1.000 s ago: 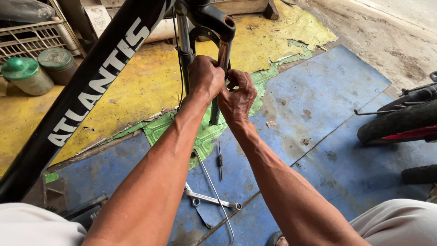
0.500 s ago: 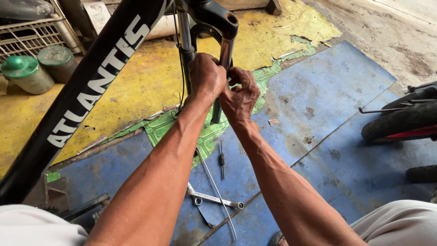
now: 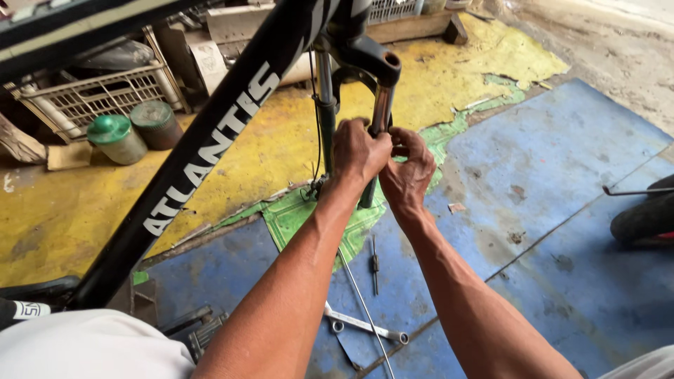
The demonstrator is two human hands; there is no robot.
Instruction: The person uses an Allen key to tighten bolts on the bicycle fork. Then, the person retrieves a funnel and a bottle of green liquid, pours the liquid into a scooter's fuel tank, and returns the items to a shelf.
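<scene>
**Two hands closed on the leg of a bicycle suspension fork**

The floor [image 3: 576, 196] fills most of the view: worn yellow paint at the upper left, peeling blue sheets at the right and bottom, and a patch of green patterned covering [image 3: 295, 217] between them. Across it, from lower left to top centre, runs the black bicycle frame tube [image 3: 203, 175] with white lettering. At its upper end the frame meets the suspension fork [image 3: 365, 63], whose black crown carries two bright metal legs pointing down toward the floor.

Both bare forearms enter from the bottom edge and converge on the right-hand fork leg. The left hand [image 3: 358, 151] is wrapped around that leg just below the crown, fingers curled shut on it. The right hand [image 3: 411, 172] sits just beside the left and touches it, fingers likewise bent closed around the same leg; whether it also grips a small part there cannot be told. A thin cable [image 3: 317, 126] hangs alongside the other leg.

Behind the frame, at upper left, stands a pale plastic crate [image 3: 105, 91], and in front of it two cans, one with a green lid [image 3: 116, 139] and one darker [image 3: 156, 123]. On the blue floor below the arms lie a long thin rod [image 3: 365, 312], a double-ended ring spanner [image 3: 368, 327] crossing it, and a short dark tool [image 3: 375, 263]. A dark tyre [image 3: 642, 217] shows at the right edge.
</scene>
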